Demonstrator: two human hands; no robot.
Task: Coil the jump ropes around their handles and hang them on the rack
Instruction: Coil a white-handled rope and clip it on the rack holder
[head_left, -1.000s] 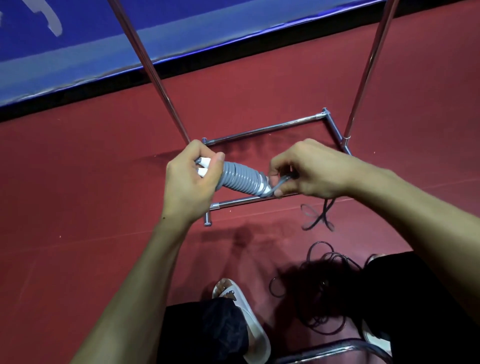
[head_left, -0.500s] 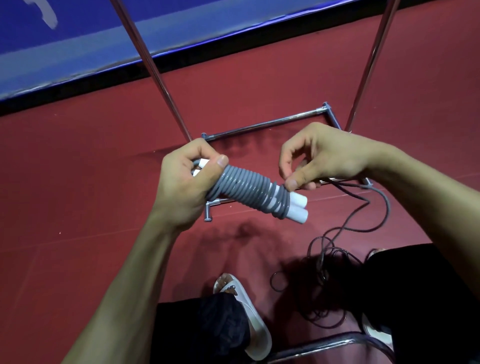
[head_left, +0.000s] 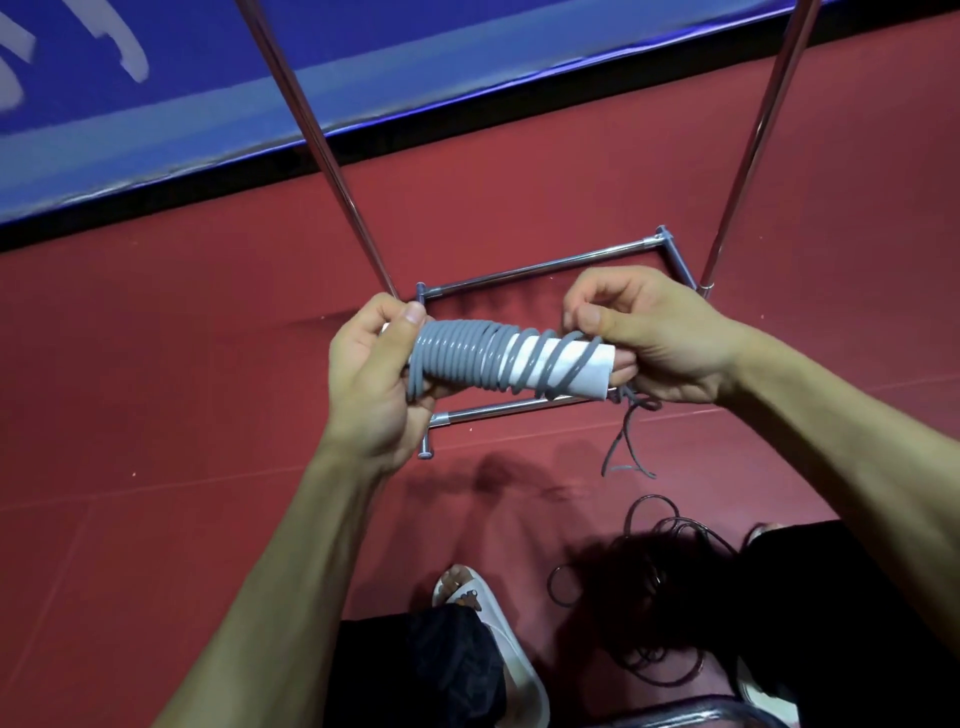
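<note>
A grey jump rope (head_left: 462, 358) is wound in tight turns around its white handles (head_left: 592, 371), held level in front of me. My left hand (head_left: 374, 379) grips the left end of the handles, thumb on top of the coils. My right hand (head_left: 644, 338) holds the right end of the handles and pinches the rope there. A short loose end of grey rope (head_left: 626, 441) dangles below my right hand. The chrome rack (head_left: 545, 267) stands behind the bundle, its base bars on the floor and two uprights rising out of view.
A tangle of dark rope (head_left: 660, 571) lies on the red floor near my right leg. My foot in a white sandal (head_left: 498, 639) is below. A chrome bar (head_left: 691, 709) crosses the bottom edge. A blue mat (head_left: 208, 78) borders the floor at the back.
The bundle has turned level, and looser turns of rope now reach the right end of the handles. My right hand has moved onto that end, and the long hanging strand is down to a short tail.
</note>
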